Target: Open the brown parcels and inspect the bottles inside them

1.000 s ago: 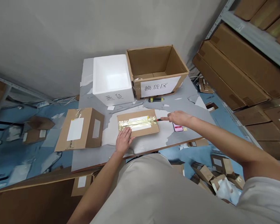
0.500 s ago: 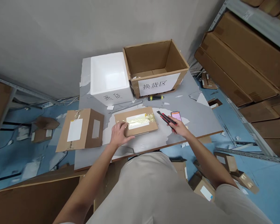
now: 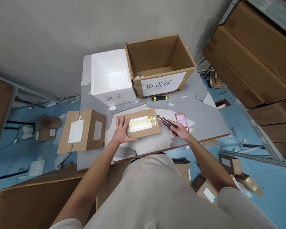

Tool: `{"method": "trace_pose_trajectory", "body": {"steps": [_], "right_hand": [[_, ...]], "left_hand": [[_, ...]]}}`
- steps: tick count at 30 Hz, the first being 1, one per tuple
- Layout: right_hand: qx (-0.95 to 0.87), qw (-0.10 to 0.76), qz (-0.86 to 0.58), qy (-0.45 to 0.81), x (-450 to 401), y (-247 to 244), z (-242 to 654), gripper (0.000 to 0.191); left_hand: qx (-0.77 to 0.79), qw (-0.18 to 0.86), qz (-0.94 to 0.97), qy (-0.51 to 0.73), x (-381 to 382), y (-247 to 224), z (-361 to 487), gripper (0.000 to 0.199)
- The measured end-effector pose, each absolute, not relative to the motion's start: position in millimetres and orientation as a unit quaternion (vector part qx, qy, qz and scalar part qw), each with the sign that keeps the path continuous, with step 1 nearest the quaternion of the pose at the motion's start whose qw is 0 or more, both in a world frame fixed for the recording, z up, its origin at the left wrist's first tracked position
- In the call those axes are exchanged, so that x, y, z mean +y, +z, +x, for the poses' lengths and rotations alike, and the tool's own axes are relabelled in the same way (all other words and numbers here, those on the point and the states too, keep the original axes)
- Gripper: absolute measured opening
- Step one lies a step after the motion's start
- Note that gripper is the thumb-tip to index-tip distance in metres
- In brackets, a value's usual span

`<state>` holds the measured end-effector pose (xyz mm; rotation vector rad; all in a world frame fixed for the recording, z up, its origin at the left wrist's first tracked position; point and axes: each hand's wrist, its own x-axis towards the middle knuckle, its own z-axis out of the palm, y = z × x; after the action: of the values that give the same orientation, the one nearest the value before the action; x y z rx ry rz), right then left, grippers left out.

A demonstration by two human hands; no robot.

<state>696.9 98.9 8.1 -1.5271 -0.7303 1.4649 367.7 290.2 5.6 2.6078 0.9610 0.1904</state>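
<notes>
Touching edge of carton (image 3: 145, 123): left hand (image 3: 120, 131)

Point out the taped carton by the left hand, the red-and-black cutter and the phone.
Taped carton (image 3: 140, 123), head view: middle of its top face.
Red-and-black cutter (image 3: 166, 121), head view: middle of its body.
Phone (image 3: 181, 121), head view: its screen.

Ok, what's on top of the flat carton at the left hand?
On the flat carton, a white label and shiny tape show, with the left hand over its left end. Whatever surface lies beneath the hand is covered.
</notes>
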Motion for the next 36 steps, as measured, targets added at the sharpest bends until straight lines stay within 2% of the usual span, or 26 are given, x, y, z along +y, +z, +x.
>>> {"method": "trace_pose_trajectory", "body": {"steps": [10, 27, 30, 33, 36], "right_hand": [[-0.312, 0.369, -0.591, 0.646, 89.7, 3.3, 721.1, 0.067], [-0.270, 0.334, -0.589, 0.685, 37.6, 18.4, 707.7, 0.070], [-0.268, 0.358, -0.608, 0.656, 21.6, 16.6, 705.1, 0.069], [-0.251, 0.430, -0.647, 0.578, 14.4, 18.7, 706.7, 0.072], [-0.206, 0.505, -0.662, 0.515, 19.2, 18.2, 696.3, 0.069]], "left_hand": [[0.356, 0.198, 0.911, 0.059, 287.4, 2.8, 368.9, 0.127], [0.356, 0.199, 0.912, 0.040, 286.6, 0.7, 369.3, 0.129], [0.353, 0.199, 0.913, 0.049, 286.9, 0.0, 369.3, 0.130], [0.336, 0.216, 0.915, 0.046, 286.9, 1.6, 366.9, 0.133], [0.349, 0.252, 0.901, 0.052, 289.4, 5.2, 363.5, 0.119]]}}
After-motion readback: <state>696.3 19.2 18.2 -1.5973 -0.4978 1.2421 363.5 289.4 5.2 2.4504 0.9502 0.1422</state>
